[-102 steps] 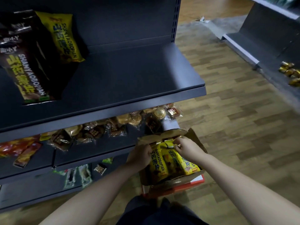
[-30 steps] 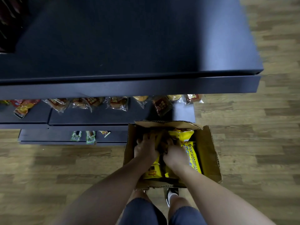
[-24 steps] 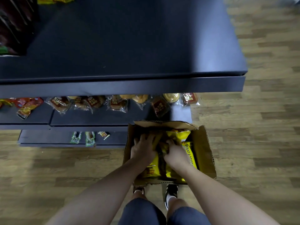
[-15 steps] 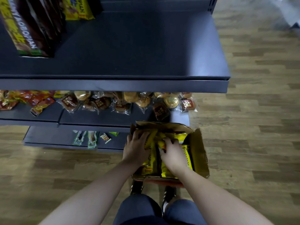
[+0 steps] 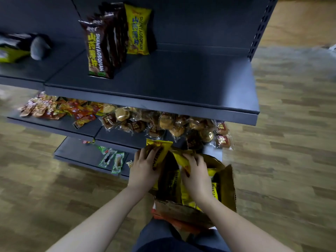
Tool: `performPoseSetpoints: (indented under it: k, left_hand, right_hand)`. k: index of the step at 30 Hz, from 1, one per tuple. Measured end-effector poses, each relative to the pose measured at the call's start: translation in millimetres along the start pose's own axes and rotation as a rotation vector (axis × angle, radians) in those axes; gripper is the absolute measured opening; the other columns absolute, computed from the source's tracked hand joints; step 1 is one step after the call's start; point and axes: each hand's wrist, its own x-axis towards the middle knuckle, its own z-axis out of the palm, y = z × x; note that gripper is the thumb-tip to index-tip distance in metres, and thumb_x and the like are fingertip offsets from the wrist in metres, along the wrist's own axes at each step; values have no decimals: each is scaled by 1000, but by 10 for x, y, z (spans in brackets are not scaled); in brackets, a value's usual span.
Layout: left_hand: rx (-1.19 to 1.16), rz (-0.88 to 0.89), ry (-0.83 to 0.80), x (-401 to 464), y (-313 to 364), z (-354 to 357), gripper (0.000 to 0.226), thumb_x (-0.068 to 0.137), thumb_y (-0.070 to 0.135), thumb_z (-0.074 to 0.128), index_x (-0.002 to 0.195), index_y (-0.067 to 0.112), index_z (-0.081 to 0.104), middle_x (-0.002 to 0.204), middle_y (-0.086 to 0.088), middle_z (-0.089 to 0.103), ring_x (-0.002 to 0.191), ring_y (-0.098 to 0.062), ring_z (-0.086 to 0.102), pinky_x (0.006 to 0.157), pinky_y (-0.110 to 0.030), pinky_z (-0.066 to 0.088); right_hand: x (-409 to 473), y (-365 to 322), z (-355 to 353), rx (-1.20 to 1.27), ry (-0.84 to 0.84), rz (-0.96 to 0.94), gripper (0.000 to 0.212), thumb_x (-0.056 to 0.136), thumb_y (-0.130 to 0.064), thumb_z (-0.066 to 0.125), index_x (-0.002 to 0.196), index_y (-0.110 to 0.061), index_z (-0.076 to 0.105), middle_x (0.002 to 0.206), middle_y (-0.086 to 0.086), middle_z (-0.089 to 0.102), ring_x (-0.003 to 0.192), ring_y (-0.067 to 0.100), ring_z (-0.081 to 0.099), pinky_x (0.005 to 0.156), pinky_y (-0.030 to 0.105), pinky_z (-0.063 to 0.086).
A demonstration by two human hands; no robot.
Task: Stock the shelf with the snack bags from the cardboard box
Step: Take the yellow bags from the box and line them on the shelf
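Gripping a yellow snack bag point(image 5: 160, 150) with left hand point(image 5: 143, 169) fingers curled round it, long axis tilting up toward the shelf point(image 5: 163, 84), top edge leading. Pinching a second yellow bag point(image 5: 181, 159) in right hand point(image 5: 197, 176), just above the cardboard box point(image 5: 228, 186). Holding more yellow bags point(image 5: 214, 191) upright inside. Standing on the shelf: brown bags point(image 5: 98, 50), one yellow pack point(image 5: 138, 30).

Open cardboard box point(image 5: 225, 190) on floor below shelf point(image 5: 181, 79), yellow bags packed upright inside. Two yellow bags point(image 5: 160, 151) lifted at its far rim. Brown and yellow bags point(image 5: 101, 46) upright, shelf's back left.
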Motion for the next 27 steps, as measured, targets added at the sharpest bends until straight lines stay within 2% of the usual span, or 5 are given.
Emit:
performPoseSetpoints:
  k: [5, 11, 14, 19, 27]
  left_hand:
    - [-44, 58, 221, -78, 12, -212, 57, 75, 24, 64, 130, 15, 52, 121, -15, 53, 111, -41, 47, 71, -50, 53]
    - [-108, 181, 476, -99, 147, -478, 59, 72, 7, 73, 127, 14, 52, 126, -13, 51, 115, -35, 47, 84, -42, 48]
    - [-136, 213, 560, 3, 224, -647, 53, 77, 12, 67, 127, 14, 51, 128, -13, 49, 117, -32, 45, 92, -34, 39]
    - [-197, 223, 632, 319, 336, -944, 55, 75, 10, 63, 128, 16, 47, 132, -12, 46, 119, -31, 42, 95, -32, 33]
    - [-221, 270, 670, 1056, 184, -1264, 54, 79, 14, 63, 130, 12, 45, 135, -17, 42, 122, -34, 41, 94, -44, 42]
  right_hand:
    - [10, -198, -211, 106, 50, -109, 49, 90, -31, 55, 136, -37, 38, 141, -3, 31, 129, 20, 37, 87, 36, 52]
    - [32, -400, -491, 218, 153, -337, 46, 89, -30, 58, 133, -31, 43, 137, -4, 35, 126, 18, 40, 89, 25, 44]
    - [97, -552, -621, 304, 223, -410, 46, 87, -32, 55, 131, -33, 41, 135, -4, 39, 127, 15, 40, 94, 16, 35]
    - [308, -890, -856, 402, 345, -473, 45, 86, -28, 56, 129, -29, 44, 135, -5, 36, 128, 10, 38, 97, 0, 27]
    - [925, -1432, -1009, 364, 455, -545, 47, 86, -20, 61, 131, -23, 47, 133, -5, 36, 123, 10, 44, 89, 6, 39]
